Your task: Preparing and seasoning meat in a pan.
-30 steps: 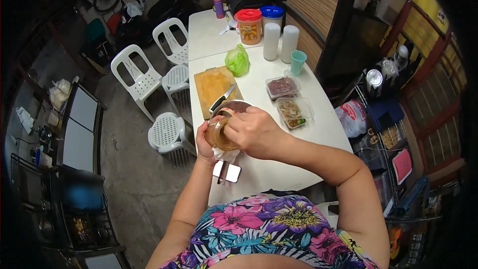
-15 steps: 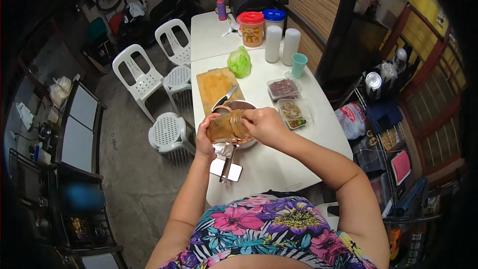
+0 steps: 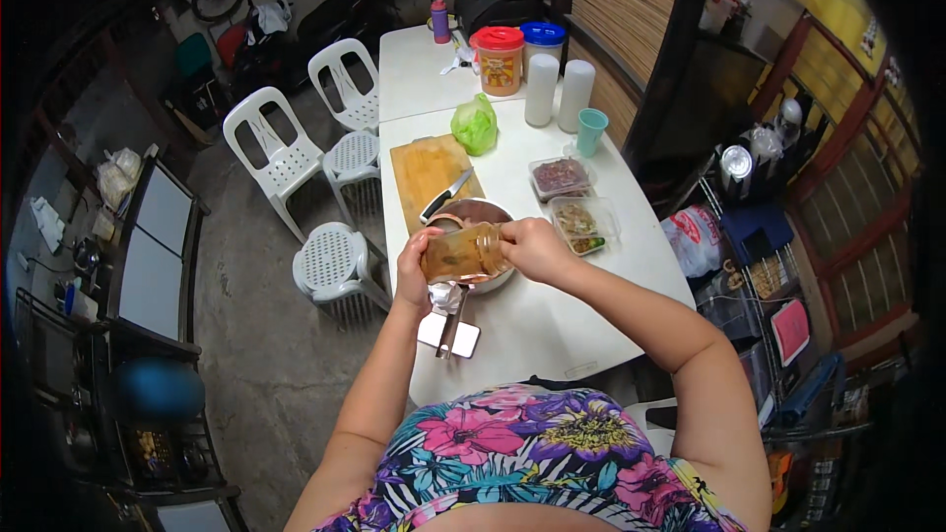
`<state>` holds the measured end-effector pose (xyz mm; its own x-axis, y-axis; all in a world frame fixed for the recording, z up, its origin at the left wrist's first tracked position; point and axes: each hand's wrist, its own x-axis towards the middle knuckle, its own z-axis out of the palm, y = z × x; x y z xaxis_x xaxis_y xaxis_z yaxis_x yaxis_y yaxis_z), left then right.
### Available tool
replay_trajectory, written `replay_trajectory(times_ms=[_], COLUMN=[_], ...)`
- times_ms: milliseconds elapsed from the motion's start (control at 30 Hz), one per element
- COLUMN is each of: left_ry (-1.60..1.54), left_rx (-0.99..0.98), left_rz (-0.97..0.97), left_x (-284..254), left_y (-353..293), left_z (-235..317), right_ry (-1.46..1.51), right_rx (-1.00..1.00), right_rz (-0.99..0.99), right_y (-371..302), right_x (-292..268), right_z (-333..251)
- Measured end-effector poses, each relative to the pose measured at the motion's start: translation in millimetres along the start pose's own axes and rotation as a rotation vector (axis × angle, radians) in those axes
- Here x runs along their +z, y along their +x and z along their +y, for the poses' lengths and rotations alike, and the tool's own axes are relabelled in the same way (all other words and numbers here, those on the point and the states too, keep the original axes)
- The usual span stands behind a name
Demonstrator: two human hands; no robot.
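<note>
My left hand is wrapped round the base of a glass jar with brownish contents. The jar lies tilted on its side above a metal saucepan, its mouth toward the right. At that mouth my right hand is closed, fingers pinched together; what they hold, if anything, is hidden. The pan's handle points toward me, over a white rectangular object. A dark-handled knife rests on the wooden cutting board behind the pan.
Right of the pan sit a clear container of chopped food and a tub of reddish food. Farther back are a green plastic bag, a teal cup, two white canisters and a red-lidded tub. White chairs line the left.
The jar and both my hands have shifted slightly to the right, and the jar lies more level. My grip on it is kept. The other things stay in place.
</note>
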<state>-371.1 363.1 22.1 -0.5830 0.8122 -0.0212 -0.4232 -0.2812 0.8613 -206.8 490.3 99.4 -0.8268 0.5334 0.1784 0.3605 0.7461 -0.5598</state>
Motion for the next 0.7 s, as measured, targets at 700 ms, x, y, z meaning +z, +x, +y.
replay_trajectory(times_ms=[700], left_ry=[0.006], left_rx=[-0.107], left_rz=[0.031], left_x=[8], left_y=[1], left_z=[1], right_ry=[0.045], right_rx=[-0.007], right_rz=[0.081], right_y=[2], right_x=[7], right_z=[7])
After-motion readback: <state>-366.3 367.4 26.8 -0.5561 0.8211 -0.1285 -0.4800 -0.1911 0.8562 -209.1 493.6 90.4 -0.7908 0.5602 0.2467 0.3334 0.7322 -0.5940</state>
